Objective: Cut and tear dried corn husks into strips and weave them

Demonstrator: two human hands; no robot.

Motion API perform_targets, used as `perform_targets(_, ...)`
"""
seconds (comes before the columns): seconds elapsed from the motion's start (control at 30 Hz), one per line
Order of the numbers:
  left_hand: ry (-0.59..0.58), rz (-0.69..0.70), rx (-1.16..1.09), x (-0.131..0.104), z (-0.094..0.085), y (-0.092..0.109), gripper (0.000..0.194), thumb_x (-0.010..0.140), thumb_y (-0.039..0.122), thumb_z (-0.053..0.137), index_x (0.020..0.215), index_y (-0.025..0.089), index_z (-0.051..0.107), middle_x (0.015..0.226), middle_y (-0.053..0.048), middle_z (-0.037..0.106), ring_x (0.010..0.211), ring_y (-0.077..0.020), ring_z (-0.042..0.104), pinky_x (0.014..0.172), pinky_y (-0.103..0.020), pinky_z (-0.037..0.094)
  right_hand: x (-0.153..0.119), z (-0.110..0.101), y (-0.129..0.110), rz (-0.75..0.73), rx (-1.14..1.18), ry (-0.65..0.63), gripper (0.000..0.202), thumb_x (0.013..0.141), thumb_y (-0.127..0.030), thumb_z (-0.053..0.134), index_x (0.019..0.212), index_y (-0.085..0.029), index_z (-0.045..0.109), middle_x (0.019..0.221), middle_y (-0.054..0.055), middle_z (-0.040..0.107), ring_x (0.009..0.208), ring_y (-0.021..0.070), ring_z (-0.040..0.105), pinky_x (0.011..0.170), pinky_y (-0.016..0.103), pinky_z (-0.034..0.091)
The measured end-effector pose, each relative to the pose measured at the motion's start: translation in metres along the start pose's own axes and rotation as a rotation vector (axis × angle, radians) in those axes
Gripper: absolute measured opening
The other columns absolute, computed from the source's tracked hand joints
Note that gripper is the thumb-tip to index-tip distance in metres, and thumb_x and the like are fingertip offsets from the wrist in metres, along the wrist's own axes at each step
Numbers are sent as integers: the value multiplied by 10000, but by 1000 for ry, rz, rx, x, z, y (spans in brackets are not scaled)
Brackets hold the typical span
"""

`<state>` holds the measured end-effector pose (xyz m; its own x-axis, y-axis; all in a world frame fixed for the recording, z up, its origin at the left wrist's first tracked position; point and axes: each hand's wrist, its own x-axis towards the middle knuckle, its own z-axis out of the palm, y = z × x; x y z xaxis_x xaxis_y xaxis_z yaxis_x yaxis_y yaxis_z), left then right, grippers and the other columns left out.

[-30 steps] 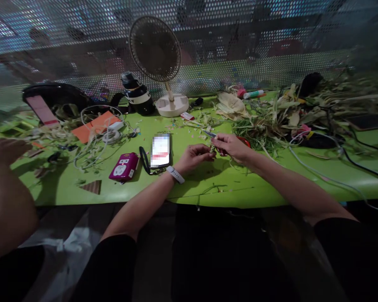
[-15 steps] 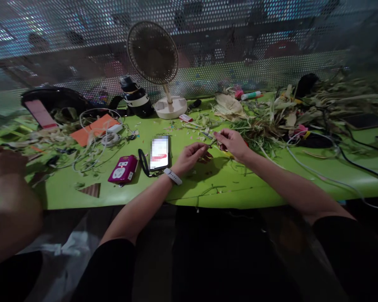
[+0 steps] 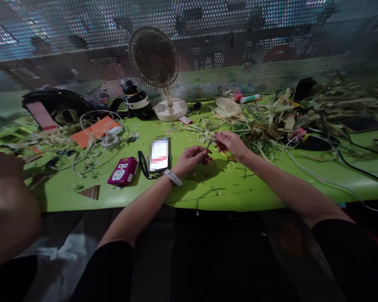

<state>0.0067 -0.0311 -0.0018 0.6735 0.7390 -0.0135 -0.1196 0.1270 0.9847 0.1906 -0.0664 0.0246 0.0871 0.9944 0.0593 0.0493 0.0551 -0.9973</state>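
My left hand (image 3: 192, 160), with a pale band on its wrist, is closed in a pinch over the green table (image 3: 182, 199). Between its fingertips stands a short, thin green plant stem (image 3: 208, 144). Close by on the right, my right hand (image 3: 231, 144) has its fingers curled in toward the stem's upper end. Whatever its fingertips hold is too small to make out. Partly under that hand lies a yellow object (image 3: 228, 157), mostly hidden. Thin green stalks (image 3: 208, 193) and small plant scraps are scattered around both hands.
A lit phone (image 3: 159, 154) and a purple device (image 3: 122, 171) lie left. Behind stand a fan (image 3: 171, 110) and a dark bottle (image 3: 139, 102). Dried husks (image 3: 228, 109), grass and a white cable (image 3: 321, 180) spread right. Another person's arm (image 3: 11, 197) rests at far left.
The right hand's fingers have shifted slightly and spread a little from the left fingertips. The green stem now stands more upright in my left hand. The camera view has tilted slightly.
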Motion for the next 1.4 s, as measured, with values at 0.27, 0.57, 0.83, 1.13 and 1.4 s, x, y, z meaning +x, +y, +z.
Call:
perform_targets(0.27,64,50,-50,-1,2,4,580,563,365,883,1002,166,560,748,-26,743,678,-142,714,659,-223,534,-3,5,5,-72,-75,-100,367,669,-491,756,774,-171,610,647,-37,570,514,64,466,481,210,399)
perform_targets(0.57,123,123,-11,-2,2,1,485,659,335,824,1038,187,561,762,-13,728,662,-145,704,689,-268,556,-9,6,-1,-49,-149,-179,457,759,-625,644,723,-177,555,620,-24,547,520,75,482,492,215,399)
perform_targets(0.83,125,169,83,-4,2,4,585,691,326,801,1207,185,564,805,-23,721,725,-147,699,670,-239,525,-9,4,4,-130,-254,-234,252,801,-427,623,801,-180,575,684,-21,550,594,105,508,579,248,451)
perform_targets(1.13,95,148,46,0,-2,0,547,623,369,845,1053,158,581,754,-1,695,655,-107,660,631,-217,516,-6,-2,4,-200,-501,-276,199,903,-351,471,802,-183,512,651,-14,556,602,124,498,617,251,387)
perform_targets(1.4,70,2,27,-3,-4,4,557,649,434,819,1069,189,548,788,12,669,673,-106,641,557,-201,539,-3,-7,0,-229,-602,-434,141,923,-274,458,875,-165,533,670,-16,544,600,115,488,613,242,372)
